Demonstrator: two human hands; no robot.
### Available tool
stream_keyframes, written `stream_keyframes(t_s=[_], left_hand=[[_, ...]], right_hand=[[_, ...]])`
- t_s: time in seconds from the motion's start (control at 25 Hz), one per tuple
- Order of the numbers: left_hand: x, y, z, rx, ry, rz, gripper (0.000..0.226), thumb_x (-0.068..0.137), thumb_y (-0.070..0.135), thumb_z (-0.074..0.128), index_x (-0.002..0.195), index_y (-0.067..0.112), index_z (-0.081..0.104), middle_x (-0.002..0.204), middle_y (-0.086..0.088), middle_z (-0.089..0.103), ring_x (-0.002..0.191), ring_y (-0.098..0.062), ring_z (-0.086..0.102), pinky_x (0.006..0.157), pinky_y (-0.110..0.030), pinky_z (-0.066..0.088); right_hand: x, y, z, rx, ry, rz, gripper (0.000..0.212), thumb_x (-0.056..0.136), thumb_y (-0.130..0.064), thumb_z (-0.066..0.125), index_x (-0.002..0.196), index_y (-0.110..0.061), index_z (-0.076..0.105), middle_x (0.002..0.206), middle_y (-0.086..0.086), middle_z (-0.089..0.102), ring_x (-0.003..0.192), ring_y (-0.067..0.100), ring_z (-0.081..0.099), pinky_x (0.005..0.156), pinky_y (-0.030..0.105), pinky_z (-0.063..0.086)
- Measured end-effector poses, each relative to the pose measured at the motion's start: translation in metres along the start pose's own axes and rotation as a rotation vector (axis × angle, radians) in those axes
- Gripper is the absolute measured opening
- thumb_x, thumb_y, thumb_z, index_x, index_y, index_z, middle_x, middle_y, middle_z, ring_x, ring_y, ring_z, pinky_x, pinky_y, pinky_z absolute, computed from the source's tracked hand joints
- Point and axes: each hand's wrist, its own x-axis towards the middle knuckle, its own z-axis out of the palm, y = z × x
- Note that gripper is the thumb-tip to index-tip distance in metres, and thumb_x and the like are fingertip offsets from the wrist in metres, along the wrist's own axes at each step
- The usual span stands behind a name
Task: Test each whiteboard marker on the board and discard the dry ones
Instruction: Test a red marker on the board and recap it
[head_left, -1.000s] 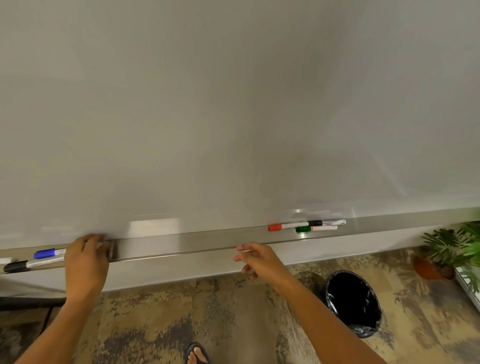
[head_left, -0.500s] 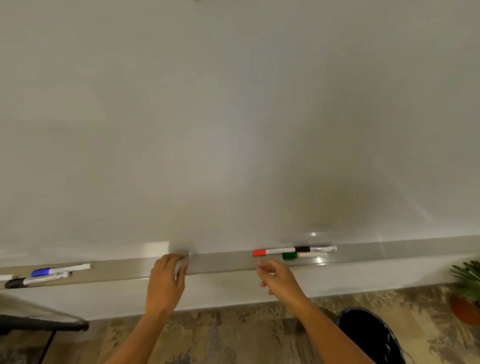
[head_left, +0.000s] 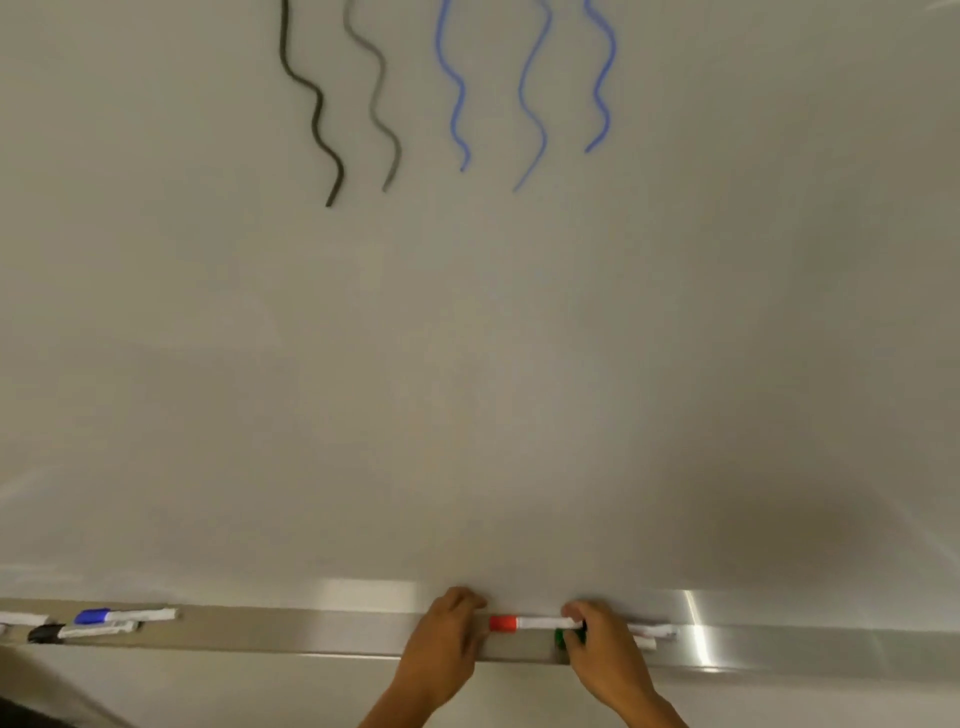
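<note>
The whiteboard (head_left: 467, 389) carries one black, one grey and three blue wavy test lines near its top. A red-capped marker (head_left: 535, 622) lies on the metal tray (head_left: 311, 631). My right hand (head_left: 605, 654) pinches its white barrel end between finger and thumb, and covers most of a green-capped marker (head_left: 559, 637) just below. White ends of two markers (head_left: 658, 632) stick out to the right of that hand. My left hand (head_left: 447, 642) rests on the tray just left of the red cap, holding nothing.
At the tray's left end lie a blue-capped marker (head_left: 122, 616), a black-capped marker (head_left: 78, 632) and a white piece (head_left: 21, 618). The wall below the tray fills the bottom of the view. A dark shape sits in the bottom left corner.
The view has tilted up, showing the wavy lines and hiding the floor and bin. My left hand slid right along the tray, and my right hand reached onto the red marker.
</note>
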Motion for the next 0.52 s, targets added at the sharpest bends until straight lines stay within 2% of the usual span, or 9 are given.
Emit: stream_keyframes(t_s=[0.08, 0.16, 0.28, 0.36, 0.52], left_hand=[[0.013, 0.015, 0.009, 0.047, -0.093, 0.038, 0.06, 0.081, 0.045, 0.033, 0.134, 0.027, 0.055, 0.137, 0.007, 0.049, 0.122, -0.015, 0.051, 0.105, -0.022, 0.038], [0.023, 0.026, 0.019, 0.121, -0.152, 0.067, 0.054, 0.084, 0.043, 0.036, 0.135, 0.033, 0.052, 0.139, 0.009, 0.046, 0.123, -0.017, 0.05, 0.103, -0.025, 0.04], [0.03, 0.038, 0.034, 0.216, -0.185, 0.085, 0.046, 0.094, 0.042, 0.04, 0.138, 0.033, 0.05, 0.143, 0.008, 0.044, 0.125, -0.021, 0.048, 0.103, -0.031, 0.042], [0.03, 0.044, 0.043, 0.28, -0.201, 0.078, 0.043, 0.099, 0.039, 0.041, 0.139, 0.03, 0.05, 0.147, 0.004, 0.042, 0.13, -0.023, 0.043, 0.106, -0.034, 0.04], [0.028, 0.051, 0.048, 0.384, -0.185, 0.03, 0.034, 0.097, 0.017, 0.047, 0.13, 0.022, 0.055, 0.143, -0.003, 0.043, 0.124, -0.028, 0.043, 0.101, -0.039, 0.041]], right_hand=[[0.009, 0.007, -0.003, -0.043, -0.029, -0.036, 0.038, 0.089, -0.02, 0.065, 0.088, -0.052, 0.045, 0.104, -0.018, 0.052, 0.112, 0.013, 0.058, 0.101, 0.021, 0.041], [0.016, 0.01, -0.006, -0.089, -0.058, -0.058, 0.037, 0.089, -0.024, 0.063, 0.085, -0.054, 0.041, 0.1, -0.026, 0.044, 0.114, 0.012, 0.055, 0.1, 0.017, 0.036], [0.02, 0.011, -0.012, -0.102, -0.101, -0.082, 0.031, 0.09, -0.026, 0.063, 0.092, -0.051, 0.044, 0.105, -0.019, 0.045, 0.107, 0.007, 0.047, 0.096, 0.013, 0.031], [0.022, 0.015, -0.012, -0.087, -0.124, -0.09, 0.027, 0.09, -0.024, 0.065, 0.1, -0.044, 0.05, 0.109, -0.015, 0.047, 0.105, 0.006, 0.047, 0.096, 0.015, 0.034], [0.025, 0.029, -0.007, -0.095, -0.143, -0.101, 0.026, 0.091, -0.021, 0.066, 0.104, -0.04, 0.054, 0.113, -0.012, 0.049, 0.111, 0.01, 0.052, 0.102, 0.02, 0.04]])
